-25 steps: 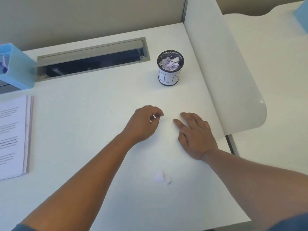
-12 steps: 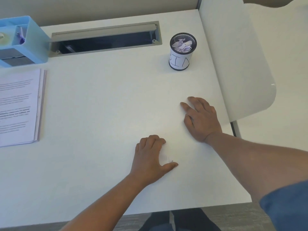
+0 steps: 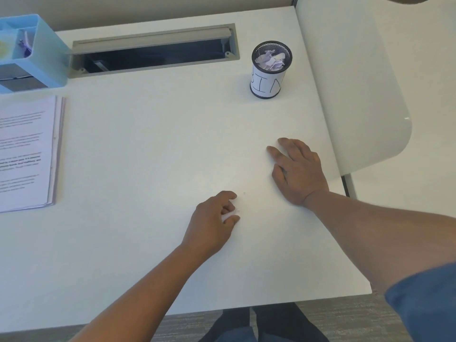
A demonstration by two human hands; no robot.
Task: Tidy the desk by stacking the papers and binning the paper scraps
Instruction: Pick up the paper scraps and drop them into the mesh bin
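My left hand (image 3: 212, 223) sits near the front middle of the white desk (image 3: 148, 149), fingers curled round small white paper scraps (image 3: 230, 214) that poke out between thumb and fingers. My right hand (image 3: 297, 172) lies flat on the desk to the right, fingers straight, holding nothing. A black mesh cup labelled BIN (image 3: 270, 70) stands at the back right, filled with crumpled scraps. A stack of printed papers (image 3: 27, 154) lies at the left edge.
A light blue desk organiser (image 3: 32, 53) stands at the back left. A grey cable slot (image 3: 153, 49) is open along the back. A white divider panel (image 3: 357, 90) borders the desk on the right. The desk's front edge is close below my arms.
My left hand moved from the desk's middle back toward me, covered the two scraps near the front edge, and now grips them. My right hand stayed flat. The camera view shifted.
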